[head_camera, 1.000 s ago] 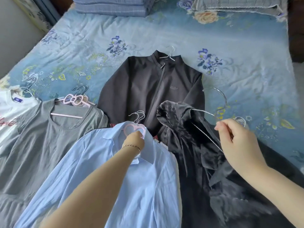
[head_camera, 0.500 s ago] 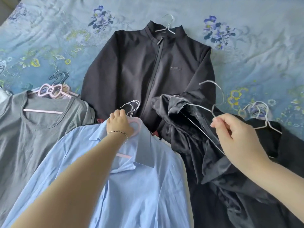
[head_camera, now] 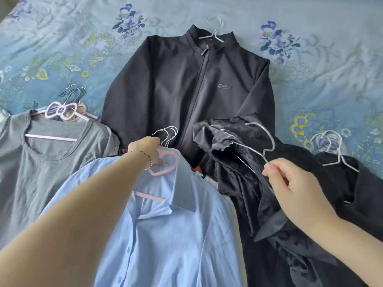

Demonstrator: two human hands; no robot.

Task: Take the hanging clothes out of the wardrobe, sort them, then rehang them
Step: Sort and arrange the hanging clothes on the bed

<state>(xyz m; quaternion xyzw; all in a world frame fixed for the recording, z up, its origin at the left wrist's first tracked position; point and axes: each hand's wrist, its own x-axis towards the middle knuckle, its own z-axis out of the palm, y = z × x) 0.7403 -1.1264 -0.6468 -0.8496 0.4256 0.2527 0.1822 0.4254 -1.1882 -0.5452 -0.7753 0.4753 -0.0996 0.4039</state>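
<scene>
Left hand [head_camera: 146,149] grips pink hanger [head_camera: 172,160] in blue shirt [head_camera: 176,235], right hand [head_camera: 290,183] pinches wire hanger [head_camera: 267,135] in black garment [head_camera: 259,204], on bed [head_camera: 62,38]

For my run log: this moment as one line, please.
left hand: grips pink hanger in blue shirt | right hand: pinches wire hanger in black garment | place: bed

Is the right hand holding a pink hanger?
No, the right hand pinches a wire hanger; the left hand grips the pink hanger.
</scene>
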